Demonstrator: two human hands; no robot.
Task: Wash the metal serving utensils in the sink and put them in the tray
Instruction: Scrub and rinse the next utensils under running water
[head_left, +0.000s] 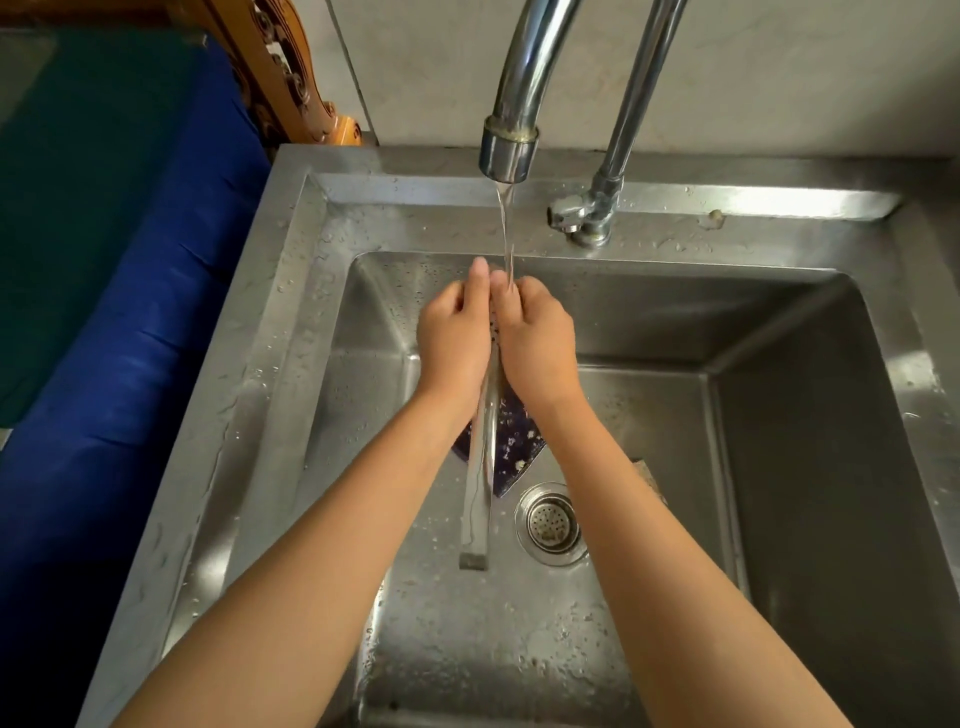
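Both hands are pressed together over the steel sink (291, 332), under the running stream from the faucet (511, 140). My left hand (454, 338) and my right hand (535, 338) clasp the upper end of a long metal serving utensil (480, 478). Its flat handle hangs down toward me between my wrists, its end near the drain (551, 522). The utensil's head is hidden between my palms; a few perforations show there. Water falls onto my fingertips. No tray is in view.
A dark blue speckled piece (511, 441) lies on the sink floor under my wrists. The tap valve (582, 215) stands on the back ledge. A blue and green cloth (104, 234) covers the surface on the left. A carved wooden piece (291, 78) leans at the back left.
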